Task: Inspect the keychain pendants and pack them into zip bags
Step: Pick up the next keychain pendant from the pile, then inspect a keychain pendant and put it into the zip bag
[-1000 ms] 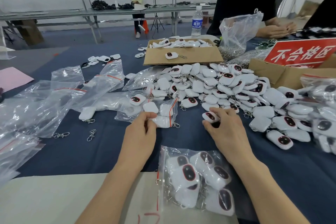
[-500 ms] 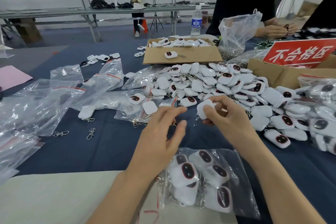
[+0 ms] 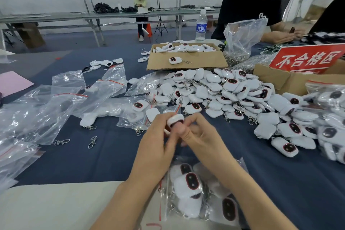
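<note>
Both hands meet at the middle of the blue table around one white keychain pendant (image 3: 175, 119), held edge-on above the cloth. My left hand (image 3: 156, 147) pinches it from the left, my right hand (image 3: 201, 136) from the right, thumb against its underside. A large pile of white pendants (image 3: 220, 95) with dark oval faces lies beyond and to the right. A filled zip bag (image 3: 201, 190) of pendants rests under my wrists. A part-filled zip bag (image 3: 134, 114) lies just past my left hand.
Empty zip bags (image 3: 56, 106) spread over the left side, with loose metal clasps (image 3: 92, 142) nearby. A cardboard box (image 3: 186, 58) of pendants, a water bottle (image 3: 201, 26) and a red sign (image 3: 306, 58) stand at the back. A person in black works at the far right.
My right hand picked a pendant from the pile and brought it toward me. My left hand left the part-filled bag and joined it; both now hold the pendant together.
</note>
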Action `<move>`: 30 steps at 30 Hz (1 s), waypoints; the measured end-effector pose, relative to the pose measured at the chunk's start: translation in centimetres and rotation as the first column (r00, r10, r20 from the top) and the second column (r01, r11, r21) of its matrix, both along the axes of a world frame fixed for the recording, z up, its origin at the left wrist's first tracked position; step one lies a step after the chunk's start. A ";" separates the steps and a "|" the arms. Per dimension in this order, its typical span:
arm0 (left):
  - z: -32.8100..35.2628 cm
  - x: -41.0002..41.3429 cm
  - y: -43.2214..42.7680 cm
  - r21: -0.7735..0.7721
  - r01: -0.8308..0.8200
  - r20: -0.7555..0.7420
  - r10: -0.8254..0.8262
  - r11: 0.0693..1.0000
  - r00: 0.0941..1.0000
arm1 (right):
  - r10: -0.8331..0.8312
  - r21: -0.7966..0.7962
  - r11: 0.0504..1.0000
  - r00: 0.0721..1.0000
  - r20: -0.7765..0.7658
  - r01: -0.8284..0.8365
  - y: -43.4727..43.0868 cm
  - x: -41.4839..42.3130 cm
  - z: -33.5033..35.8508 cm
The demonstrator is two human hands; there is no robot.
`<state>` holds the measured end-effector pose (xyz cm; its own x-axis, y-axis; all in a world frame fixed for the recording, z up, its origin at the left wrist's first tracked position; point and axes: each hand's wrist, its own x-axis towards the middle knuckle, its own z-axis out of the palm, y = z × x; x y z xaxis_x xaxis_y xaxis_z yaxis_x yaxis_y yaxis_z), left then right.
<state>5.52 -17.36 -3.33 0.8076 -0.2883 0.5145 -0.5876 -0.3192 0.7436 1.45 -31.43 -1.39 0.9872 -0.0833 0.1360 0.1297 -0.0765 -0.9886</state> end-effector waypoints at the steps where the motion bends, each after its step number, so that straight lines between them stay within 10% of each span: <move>1: 0.0 0.3 0.0 -0.054 -0.008 -0.048 0.005 0.998 0.999 | -0.004 -0.040 0.999 1.000 -0.001 0.004 0.3 0.0 -0.1; 6: 0.1 0.9 0.1 -0.141 0.052 -0.225 -0.083 0.989 0.971 | -0.264 -0.075 0.961 0.964 0.034 0.266 -0.7 0.7 -0.5; 30: -0.4 1.8 -0.2 -0.052 0.052 -0.402 -0.069 0.997 0.913 | -0.099 -0.068 0.994 0.984 -0.145 0.090 -1.4 1.4 -2.2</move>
<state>7.37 -17.54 -3.76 0.9305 -0.3292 0.1608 -0.2524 -0.2580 0.9326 2.80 -32.81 -3.58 0.9848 -0.1735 -0.0033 -0.0284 -0.1422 -0.9894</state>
